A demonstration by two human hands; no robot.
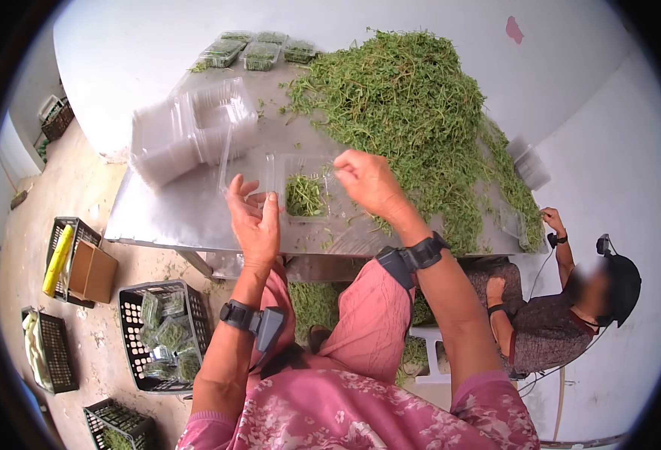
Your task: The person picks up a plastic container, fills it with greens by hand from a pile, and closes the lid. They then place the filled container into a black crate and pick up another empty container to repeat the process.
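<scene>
A clear plastic clamshell box (306,218) lies with its lid up on the metal table, in front of me. Some green sprigs (306,195) are in its base. My left hand (255,225) is at the box's left side by the clear lid, palm up with fingers apart; whether it touches the plastic is hard to tell. Over the box's right edge, my right hand (369,182) has its fingers curled together; anything inside them is hidden. A big heap of green leafy stems (398,105) rises just beyond my right hand.
Nested clear boxes (195,127) stand at the table's (150,214) left, with several filled boxes (259,54) behind. A black crate (162,292) of filled boxes sits on the floor at left. Another person (555,322) sits at right, one hand near the heap.
</scene>
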